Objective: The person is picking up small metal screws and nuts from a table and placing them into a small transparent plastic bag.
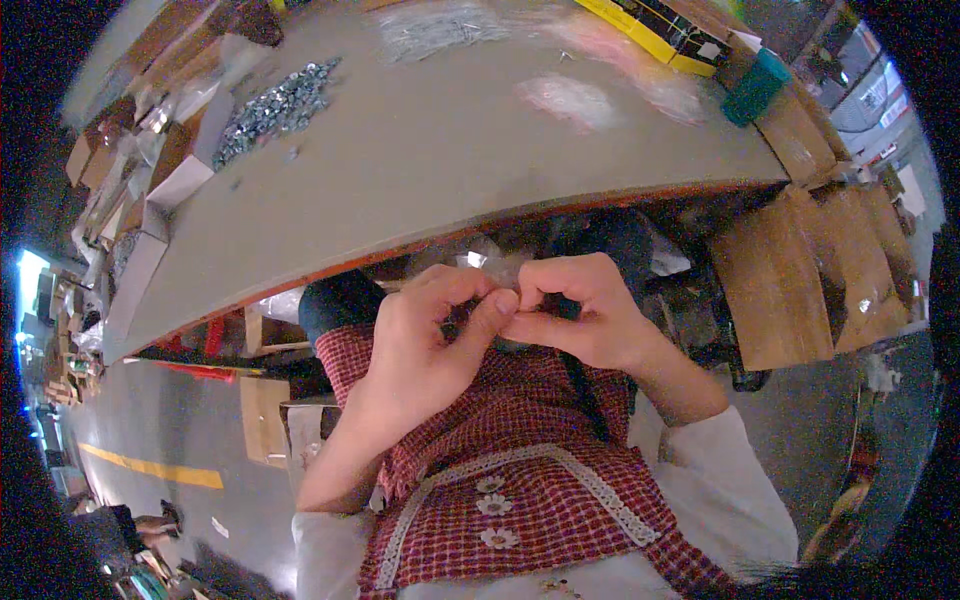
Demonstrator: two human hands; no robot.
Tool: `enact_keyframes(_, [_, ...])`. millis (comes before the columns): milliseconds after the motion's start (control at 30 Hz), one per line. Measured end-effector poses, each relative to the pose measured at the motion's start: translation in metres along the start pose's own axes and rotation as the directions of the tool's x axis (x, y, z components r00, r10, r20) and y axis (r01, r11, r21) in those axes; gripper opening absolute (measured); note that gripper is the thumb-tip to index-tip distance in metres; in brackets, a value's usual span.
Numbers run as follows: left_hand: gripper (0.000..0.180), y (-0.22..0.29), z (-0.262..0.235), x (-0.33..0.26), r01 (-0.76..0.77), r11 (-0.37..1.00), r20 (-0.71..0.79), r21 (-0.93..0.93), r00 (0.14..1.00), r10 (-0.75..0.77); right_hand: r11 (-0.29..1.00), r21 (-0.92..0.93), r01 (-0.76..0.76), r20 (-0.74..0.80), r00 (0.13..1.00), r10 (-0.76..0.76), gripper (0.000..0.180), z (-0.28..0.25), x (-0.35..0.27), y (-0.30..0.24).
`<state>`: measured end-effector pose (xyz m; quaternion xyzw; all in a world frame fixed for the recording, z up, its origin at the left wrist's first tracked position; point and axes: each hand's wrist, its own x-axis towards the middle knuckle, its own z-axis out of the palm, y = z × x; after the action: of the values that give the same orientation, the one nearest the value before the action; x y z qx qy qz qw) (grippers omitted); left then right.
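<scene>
My left hand (430,335) and my right hand (585,312) meet over my lap, just in front of the table edge. Thumb and fingers are pinched on both, and the fingertips almost touch. A small, see-through piece of clear plastic film (507,267) shows between them, faint and partly hidden by the fingers. On the grey table (420,150) lies a heap of small shiny metal parts (280,112) at the left. Loose clear plastic pieces (568,101) lie at the far right, and a bundle of clear strips or bags (440,32) farther back.
A yellow and black box (655,35) and a teal roll (756,88) stand at the table's far right. Open cardboard boxes (770,285) sit beside its right end. White carton flaps (180,182) line the left edge. A yellow line (150,466) marks the floor.
</scene>
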<state>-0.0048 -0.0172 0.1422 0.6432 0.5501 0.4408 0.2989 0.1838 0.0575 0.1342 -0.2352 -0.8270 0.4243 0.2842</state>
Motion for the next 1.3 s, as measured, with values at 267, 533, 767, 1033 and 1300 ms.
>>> enact_keyframes(267, [0.016,-0.017,0.011,-0.009,-0.041,0.997,0.027,-0.07,0.999,0.043,0.963,0.184,-0.198,-0.011,0.979,0.204,0.019,0.006,-0.012,0.004])
enact_keyframes(533, [0.016,-0.02,0.047,-0.023,-0.158,0.986,-0.344,0.056,0.924,0.168,0.963,-0.187,0.193,-0.183,0.956,-0.227,0.008,0.004,-0.019,0.062])
enact_keyframes(767, [0.016,-0.024,0.017,-0.02,0.052,0.995,-0.344,0.087,0.939,-0.019,0.691,-0.521,0.502,-0.064,0.784,-0.618,0.015,0.019,0.012,-0.001])
enact_keyframes(1033, [0.02,-0.052,0.004,-0.015,-0.173,0.958,-0.394,-0.229,0.916,0.071,0.39,-0.722,0.571,0.061,0.615,-0.786,0.036,0.026,0.04,-0.008])
enact_keyframes(1300, [0.023,-0.039,-0.002,-0.016,0.121,0.583,-0.033,-0.803,0.969,-0.246,0.455,-0.481,0.75,-0.501,0.191,-0.844,0.027,0.058,0.068,0.03])
